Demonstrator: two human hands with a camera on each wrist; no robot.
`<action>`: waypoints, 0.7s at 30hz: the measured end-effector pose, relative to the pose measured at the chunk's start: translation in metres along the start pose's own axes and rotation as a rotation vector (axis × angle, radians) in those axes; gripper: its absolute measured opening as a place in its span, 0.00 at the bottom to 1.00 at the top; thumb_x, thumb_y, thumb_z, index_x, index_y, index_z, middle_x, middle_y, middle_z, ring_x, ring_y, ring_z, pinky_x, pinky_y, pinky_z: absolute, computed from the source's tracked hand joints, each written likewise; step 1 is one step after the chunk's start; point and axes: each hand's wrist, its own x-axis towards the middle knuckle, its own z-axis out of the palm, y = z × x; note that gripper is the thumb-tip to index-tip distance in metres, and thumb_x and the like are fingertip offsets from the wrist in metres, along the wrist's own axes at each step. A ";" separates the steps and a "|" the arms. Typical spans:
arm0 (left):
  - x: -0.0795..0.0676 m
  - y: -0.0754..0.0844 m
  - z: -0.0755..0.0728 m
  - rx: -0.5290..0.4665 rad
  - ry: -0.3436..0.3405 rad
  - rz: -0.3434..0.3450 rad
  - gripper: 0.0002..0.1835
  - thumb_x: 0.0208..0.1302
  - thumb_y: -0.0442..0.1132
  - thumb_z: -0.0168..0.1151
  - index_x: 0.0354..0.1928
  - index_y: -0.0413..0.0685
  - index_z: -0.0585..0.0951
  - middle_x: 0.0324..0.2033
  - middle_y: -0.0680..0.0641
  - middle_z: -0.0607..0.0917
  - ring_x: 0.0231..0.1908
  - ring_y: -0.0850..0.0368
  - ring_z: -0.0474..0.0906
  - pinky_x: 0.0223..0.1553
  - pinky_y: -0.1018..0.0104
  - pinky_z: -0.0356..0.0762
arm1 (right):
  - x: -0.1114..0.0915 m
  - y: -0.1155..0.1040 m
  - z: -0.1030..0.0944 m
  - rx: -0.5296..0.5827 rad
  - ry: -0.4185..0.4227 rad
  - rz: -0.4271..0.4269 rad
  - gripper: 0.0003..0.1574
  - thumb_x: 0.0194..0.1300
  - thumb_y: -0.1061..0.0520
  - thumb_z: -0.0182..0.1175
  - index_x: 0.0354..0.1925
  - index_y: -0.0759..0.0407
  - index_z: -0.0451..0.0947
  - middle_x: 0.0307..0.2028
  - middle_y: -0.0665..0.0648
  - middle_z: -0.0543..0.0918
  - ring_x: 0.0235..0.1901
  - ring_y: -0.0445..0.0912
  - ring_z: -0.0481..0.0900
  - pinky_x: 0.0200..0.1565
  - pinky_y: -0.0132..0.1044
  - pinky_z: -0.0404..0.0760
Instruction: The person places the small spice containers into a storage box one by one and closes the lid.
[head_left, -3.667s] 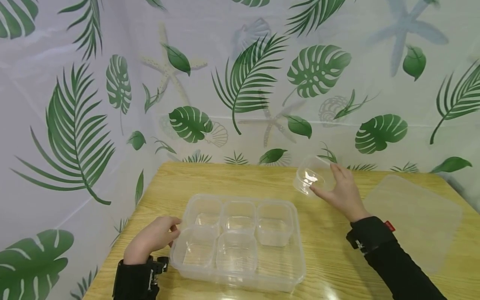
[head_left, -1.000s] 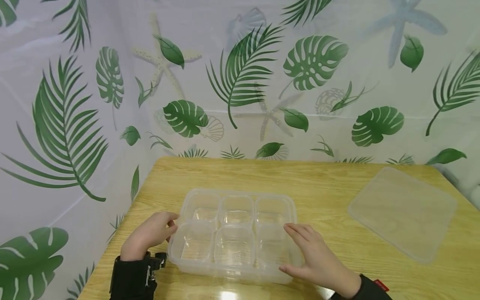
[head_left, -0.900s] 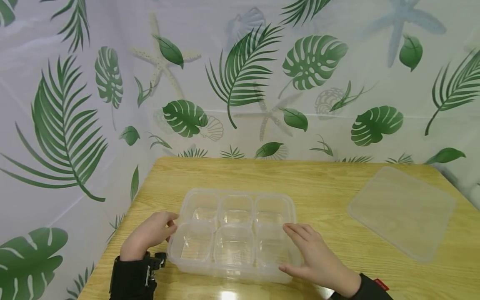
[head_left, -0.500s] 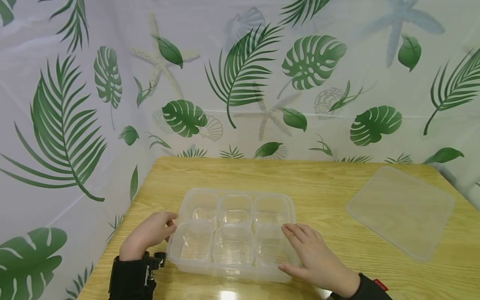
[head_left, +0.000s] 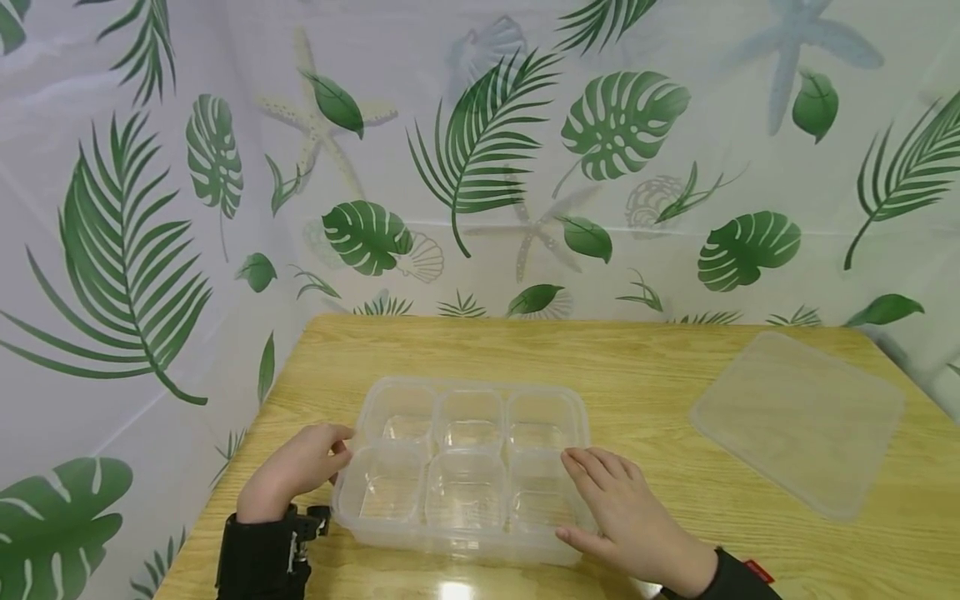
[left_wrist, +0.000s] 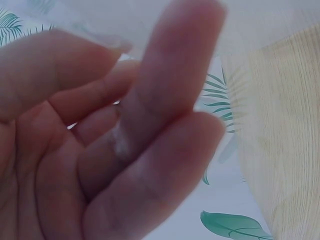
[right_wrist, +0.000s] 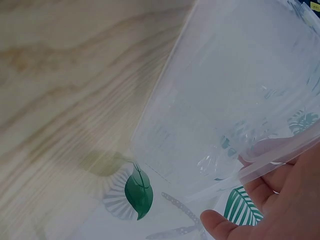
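Note:
A clear plastic box (head_left: 442, 543) stands on the table with several small clear containers set inside in two rows. My left hand (head_left: 296, 468) touches the box's left side with loosely bent fingers. Close up in the left wrist view, the fingers (left_wrist: 172, 60) rest near the translucent wall. My right hand (head_left: 633, 525) lies at the box's right side, fingers stretched over the rim by the front right container (head_left: 538, 468), the thumb apart at the front. The rim crosses in front of some fingers (right_wrist: 272, 177) in the right wrist view.
A flat translucent lid (head_left: 798, 425) lies on the wood-grain table (head_left: 480, 346) to the right. Behind and to the left hangs a white sheet (head_left: 660, 42) printed with green leaves and starfish.
Earlier my right hand held a small clear container above the table; it now sits in the box's front right place, released. Over the last second both hands stay almost still.

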 end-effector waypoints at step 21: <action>-0.001 -0.001 0.001 0.013 -0.006 0.028 0.17 0.62 0.34 0.50 0.52 0.35 0.73 0.26 0.50 0.75 0.22 0.54 0.71 0.22 0.64 0.64 | -0.004 -0.001 0.005 -0.002 0.017 0.005 0.43 0.60 0.40 0.53 0.62 0.68 0.60 0.59 0.61 0.66 0.58 0.54 0.61 0.52 0.54 0.60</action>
